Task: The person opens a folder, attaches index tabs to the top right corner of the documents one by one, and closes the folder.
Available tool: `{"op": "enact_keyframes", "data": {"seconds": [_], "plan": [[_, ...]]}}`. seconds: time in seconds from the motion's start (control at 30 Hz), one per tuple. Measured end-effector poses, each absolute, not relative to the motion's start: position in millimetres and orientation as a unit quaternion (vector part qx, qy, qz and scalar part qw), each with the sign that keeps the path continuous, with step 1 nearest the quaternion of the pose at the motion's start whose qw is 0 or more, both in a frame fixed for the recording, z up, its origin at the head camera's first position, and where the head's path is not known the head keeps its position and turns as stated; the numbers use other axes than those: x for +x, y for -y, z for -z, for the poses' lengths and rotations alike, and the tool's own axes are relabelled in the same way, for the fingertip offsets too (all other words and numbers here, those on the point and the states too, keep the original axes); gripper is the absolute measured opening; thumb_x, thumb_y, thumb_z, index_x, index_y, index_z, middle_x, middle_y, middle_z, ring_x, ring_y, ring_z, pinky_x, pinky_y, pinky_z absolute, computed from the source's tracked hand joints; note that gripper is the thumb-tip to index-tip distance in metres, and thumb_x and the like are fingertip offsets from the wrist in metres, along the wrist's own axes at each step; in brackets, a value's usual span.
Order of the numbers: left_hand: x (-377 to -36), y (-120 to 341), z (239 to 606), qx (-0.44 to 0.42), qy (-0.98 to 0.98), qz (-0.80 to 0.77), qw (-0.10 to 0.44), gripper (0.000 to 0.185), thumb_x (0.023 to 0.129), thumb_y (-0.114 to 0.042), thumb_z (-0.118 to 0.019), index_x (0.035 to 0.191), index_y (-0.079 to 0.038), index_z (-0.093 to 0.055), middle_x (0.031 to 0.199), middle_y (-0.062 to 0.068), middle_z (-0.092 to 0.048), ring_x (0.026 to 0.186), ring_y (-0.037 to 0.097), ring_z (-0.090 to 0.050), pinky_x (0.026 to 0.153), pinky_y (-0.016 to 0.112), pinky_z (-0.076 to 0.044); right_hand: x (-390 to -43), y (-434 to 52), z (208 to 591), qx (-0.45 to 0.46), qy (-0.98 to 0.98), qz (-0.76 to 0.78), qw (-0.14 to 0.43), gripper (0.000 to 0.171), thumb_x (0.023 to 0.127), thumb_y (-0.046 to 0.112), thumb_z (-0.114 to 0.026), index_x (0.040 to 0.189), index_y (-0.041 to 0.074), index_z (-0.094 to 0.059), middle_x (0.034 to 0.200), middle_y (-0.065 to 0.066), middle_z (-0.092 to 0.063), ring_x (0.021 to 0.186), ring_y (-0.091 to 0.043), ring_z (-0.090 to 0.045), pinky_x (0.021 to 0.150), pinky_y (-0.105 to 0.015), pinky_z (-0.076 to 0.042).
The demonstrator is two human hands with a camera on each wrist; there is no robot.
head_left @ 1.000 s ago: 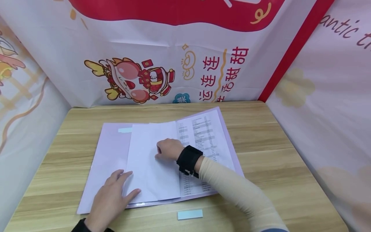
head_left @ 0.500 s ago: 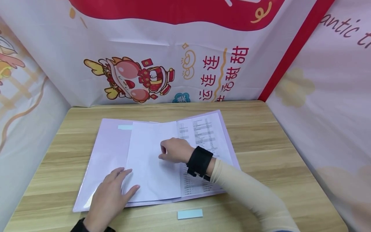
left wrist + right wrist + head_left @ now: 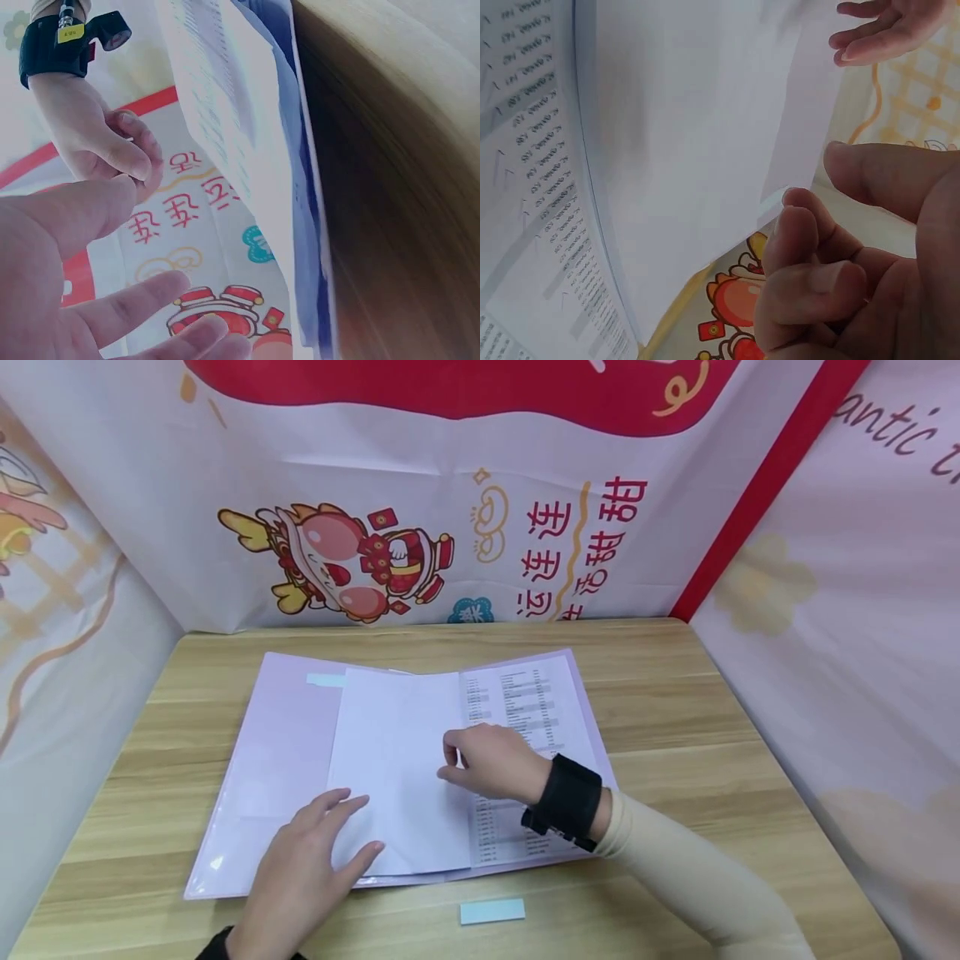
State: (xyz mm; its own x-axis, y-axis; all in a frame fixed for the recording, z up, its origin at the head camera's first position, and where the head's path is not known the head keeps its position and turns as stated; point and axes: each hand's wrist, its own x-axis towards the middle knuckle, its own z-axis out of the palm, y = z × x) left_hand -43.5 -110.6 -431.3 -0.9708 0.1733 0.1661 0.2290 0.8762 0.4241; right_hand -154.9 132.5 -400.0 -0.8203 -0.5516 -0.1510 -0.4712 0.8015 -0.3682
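A light purple folder [image 3: 273, 752] lies spread on the wooden table. Its left half carries a blank white page [image 3: 397, 727], and to the right is a printed list sheet [image 3: 555, 727] with grey-banded rows. My right hand [image 3: 498, 762] hovers over the middle of the pages. Its fingers are loosely curled, and the right wrist view has the thumb apart from them with nothing between. Near the lower left of the blank page is my left hand [image 3: 303, 864], fingers spread and holding nothing. The left wrist view shows it apart from the folder's edge.
A pale blue strip [image 3: 491, 912] lies on the table in front of the folder. Another pale blue label [image 3: 325, 680] sits at the folder's upper left. Printed white cloth [image 3: 600, 452] hangs behind the table and along both sides.
My right hand has drawn back to the right across the blank page. The folder's left side has shifted slightly away from me. My left hand has moved slightly right.
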Motion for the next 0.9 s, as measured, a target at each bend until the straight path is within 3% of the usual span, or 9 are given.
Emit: {"op": "enact_keyframes", "data": {"seconds": [0.33, 0.7, 0.9], "plan": [[-46, 104, 438, -0.166, 0.953, 0.241, 0.076, 0.051, 0.079, -0.029, -0.089, 0.123, -0.010, -0.071, 0.132, 0.013, -0.064, 0.118, 0.035, -0.063, 0.095, 0.056, -0.051, -118, -169, 397, -0.300, -0.929, 0.202, 0.076, 0.019, 0.094, 0.030, -0.075, 0.083, 0.022, -0.062, 0.065, 0.011, -0.052, 0.056, -0.005, -0.046, 0.051, -0.022, -0.039], [-42, 108, 451, -0.184, 0.956, 0.220, 0.059, 0.053, 0.080, -0.029, -0.087, 0.125, -0.009, -0.069, 0.136, 0.016, -0.062, 0.129, 0.038, -0.055, 0.105, 0.059, -0.043, -67, -209, 425, -0.290, -0.916, 0.265, 0.087, 0.022, 0.093, 0.023, -0.076, 0.080, 0.027, -0.058, 0.067, 0.017, -0.049, 0.059, 0.001, -0.045, 0.055, -0.019, -0.040], [-42, 109, 458, -0.184, 0.958, 0.214, 0.049, 0.053, 0.081, -0.029, -0.087, 0.126, -0.008, -0.069, 0.137, 0.019, -0.060, 0.132, 0.041, -0.052, 0.108, 0.061, -0.039, -46, -217, 444, -0.295, -0.913, 0.252, 0.125, 0.017, 0.092, 0.031, -0.077, 0.085, 0.027, -0.061, 0.068, 0.020, -0.046, 0.060, 0.003, -0.044, 0.056, -0.018, -0.040]]}}
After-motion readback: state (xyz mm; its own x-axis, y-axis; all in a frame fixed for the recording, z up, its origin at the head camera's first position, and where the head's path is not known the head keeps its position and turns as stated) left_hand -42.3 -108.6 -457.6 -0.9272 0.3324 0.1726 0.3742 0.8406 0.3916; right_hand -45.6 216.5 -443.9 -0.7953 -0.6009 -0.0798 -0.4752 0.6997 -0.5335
